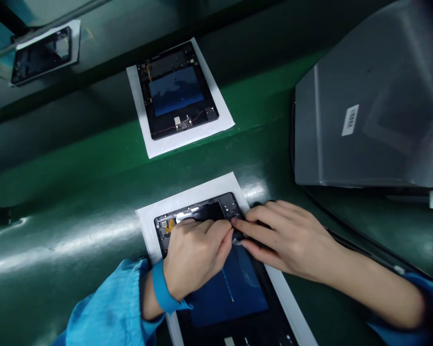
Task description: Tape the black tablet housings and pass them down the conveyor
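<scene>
Label [350, 120] on the gray box [380, 108], upper right of the frame, bears dark marks too small for us to read. Our tablet [234, 293] lies open on white paper [191, 197] at bottom centre. Our left hand [198, 250] curls over its top half; our right hand [286, 235] extends from the right, spread near its upper right corner. We cannot tell what either grips.
</scene>
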